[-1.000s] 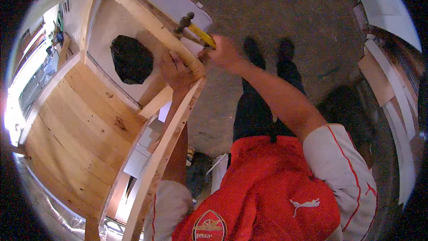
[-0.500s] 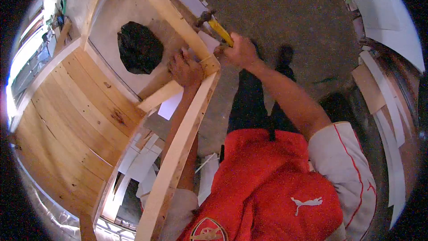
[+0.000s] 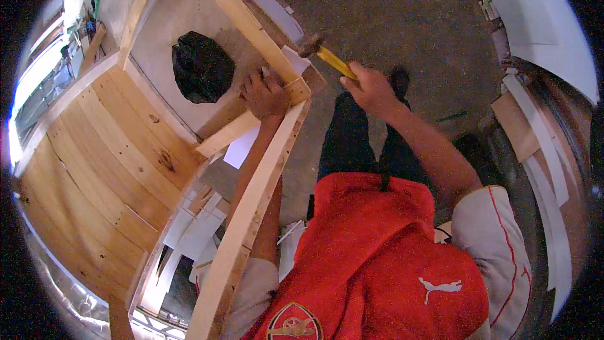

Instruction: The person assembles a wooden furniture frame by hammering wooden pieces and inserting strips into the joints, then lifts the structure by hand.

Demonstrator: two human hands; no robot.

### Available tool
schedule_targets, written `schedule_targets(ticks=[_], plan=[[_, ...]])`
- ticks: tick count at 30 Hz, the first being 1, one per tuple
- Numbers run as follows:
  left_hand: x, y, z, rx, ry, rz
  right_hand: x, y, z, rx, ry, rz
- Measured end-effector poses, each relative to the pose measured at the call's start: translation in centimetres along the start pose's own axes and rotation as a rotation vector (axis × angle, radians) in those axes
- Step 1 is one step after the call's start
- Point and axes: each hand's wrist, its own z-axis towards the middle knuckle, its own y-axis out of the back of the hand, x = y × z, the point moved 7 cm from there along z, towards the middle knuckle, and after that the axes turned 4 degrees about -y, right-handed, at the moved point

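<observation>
My right hand (image 3: 375,92) is wrapped round the yellow handle of a hammer (image 3: 335,62). The hammer's dark head is raised a little beyond the corner of a wooden frame (image 3: 242,12). Inside that corner, my left hand (image 3: 265,93) grips the frame, its fingers bent against the wood and partly in shadow. My left forearm passes behind the long near rail (image 3: 251,214). Just outside the corner, a short brown piece of wood (image 3: 318,77) juts out beside a white piece (image 3: 294,60). Any nail there is too small to make out.
A black plastic bag (image 3: 202,68) lies on the pale panel within the frame. Joined plank boards (image 3: 107,170) form the frame's left side. White offcuts (image 3: 198,230) are heaped below it. Long strips and boards (image 3: 535,132) lean at the right.
My right hand and the hammer have moved right, away from the frame corner, uncovering the short brown piece of wood. My left hand keeps its place at the corner.
</observation>
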Motion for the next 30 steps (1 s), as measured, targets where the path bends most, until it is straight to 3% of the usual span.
schedule_targets(ticks=[3, 6, 9, 11, 14, 18, 20, 24, 26, 30], plan=[[0.0, 0.2, 0.0, -0.019, 0.01, 0.016, 1.7, -0.4, -1.4, -0.047, 0.285, -0.092], [0.1, 0.1, 0.1, -0.002, 0.037, 0.003, 2.7, -0.6, -2.7, 0.135, 0.231, -0.365], [-0.1, 0.5, 0.2, -0.026, 0.014, -0.071, 4.6, 0.3, -3.8, 0.029, 0.421, -0.294], [-1.4, 1.9, 0.2, -0.045, -0.029, -0.18, 4.3, 0.3, -3.7, 0.054, 0.449, -0.349], [-0.1, 0.5, -0.3, 0.07, 0.055, -0.042, 2.8, 0.3, -3.2, 0.088, 0.429, -0.381], [1.0, -0.3, -1.1, -0.038, -0.031, -0.165, 2.4, 0.4, -3.4, 0.082, 0.461, -0.423], [2.0, -1.4, -1.1, 0.049, -0.037, -0.122, 2.5, 0.9, -3.6, 0.065, 0.445, -0.404], [1.9, -1.7, -1.5, -0.031, -0.027, 0.114, 2.5, 1.9, -3.3, 0.112, 0.358, -0.56], [-1.0, 1.8, -1.4, -0.062, 0.058, 0.139, 3.4, 2.4, -3.3, 0.066, 0.399, -0.564], [-0.1, 0.7, -1.0, -0.076, 0.052, 0.072, 4.0, 2.0, -4.1, 0.061, 0.513, -0.645]])
